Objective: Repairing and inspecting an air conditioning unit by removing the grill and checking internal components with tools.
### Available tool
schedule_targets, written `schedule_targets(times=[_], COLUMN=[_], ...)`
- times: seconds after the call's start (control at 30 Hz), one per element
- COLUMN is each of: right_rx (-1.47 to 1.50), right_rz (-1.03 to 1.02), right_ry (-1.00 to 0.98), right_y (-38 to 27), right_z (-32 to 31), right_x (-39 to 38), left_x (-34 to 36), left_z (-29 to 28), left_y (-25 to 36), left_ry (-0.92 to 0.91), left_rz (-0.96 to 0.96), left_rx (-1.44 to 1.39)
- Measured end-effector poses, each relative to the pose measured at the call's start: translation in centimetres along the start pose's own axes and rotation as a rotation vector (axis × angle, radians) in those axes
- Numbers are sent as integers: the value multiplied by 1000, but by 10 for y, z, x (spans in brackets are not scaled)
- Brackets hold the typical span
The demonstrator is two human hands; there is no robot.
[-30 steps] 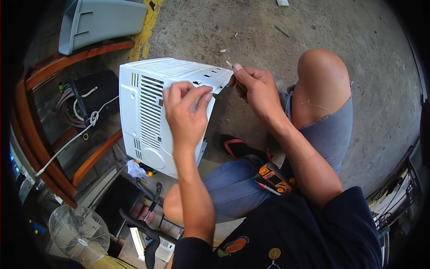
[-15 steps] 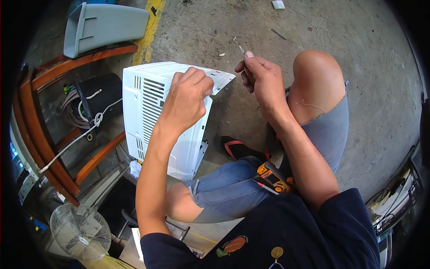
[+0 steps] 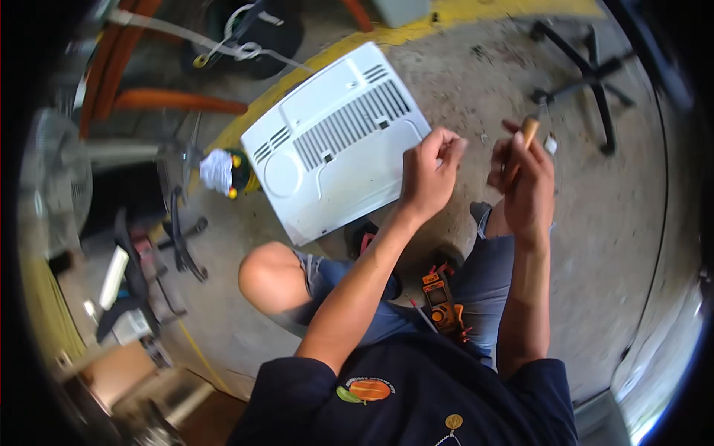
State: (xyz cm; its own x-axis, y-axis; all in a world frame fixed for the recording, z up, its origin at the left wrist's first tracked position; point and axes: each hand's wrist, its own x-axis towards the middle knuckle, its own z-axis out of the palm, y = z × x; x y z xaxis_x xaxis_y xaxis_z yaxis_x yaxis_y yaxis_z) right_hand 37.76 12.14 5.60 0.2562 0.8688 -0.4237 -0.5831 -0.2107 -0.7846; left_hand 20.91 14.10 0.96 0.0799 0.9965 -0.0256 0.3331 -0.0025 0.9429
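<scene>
A white plastic appliance housing [image 3: 335,141] with vent slots stands tilted on the concrete floor in front of my knees. My left hand [image 3: 431,169] is closed at its right edge, fingers curled over the rim. Just right of it and clear of the housing, my right hand [image 3: 526,178] is raised and shut on a thin screwdriver [image 3: 529,131] with a tan handle that points up. Whatever may be pinched in my left fingertips is too small to see.
An orange and black multimeter [image 3: 442,306] lies between my legs. A black chair base [image 3: 587,70] stands at the upper right. A fan [image 3: 56,178], a white rag [image 3: 217,169] and tool clutter sit on the left, and a yellow floor line [image 3: 416,28] runs behind the housing.
My head has turned, so the whole scene appears rotated. The right hand has drawn further from the housing with the screwdriver; the left hand stays at the housing's edge.
</scene>
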Motion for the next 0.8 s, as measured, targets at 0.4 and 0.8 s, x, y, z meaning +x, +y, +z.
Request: schedule_targets(times=[0.4, 0.8], right_rx=[-479, -697], right_rz=[328, 26], right_ry=[-503, -458], right_y=[25, 35], right_z=[61, 60], right_x=[-41, -49], left_x=[-23, -4], left_z=[-64, -83], left_y=[8, 4], left_ry=[85, 567], left_rz=[-216, -290], left_rx=[-747, -645])
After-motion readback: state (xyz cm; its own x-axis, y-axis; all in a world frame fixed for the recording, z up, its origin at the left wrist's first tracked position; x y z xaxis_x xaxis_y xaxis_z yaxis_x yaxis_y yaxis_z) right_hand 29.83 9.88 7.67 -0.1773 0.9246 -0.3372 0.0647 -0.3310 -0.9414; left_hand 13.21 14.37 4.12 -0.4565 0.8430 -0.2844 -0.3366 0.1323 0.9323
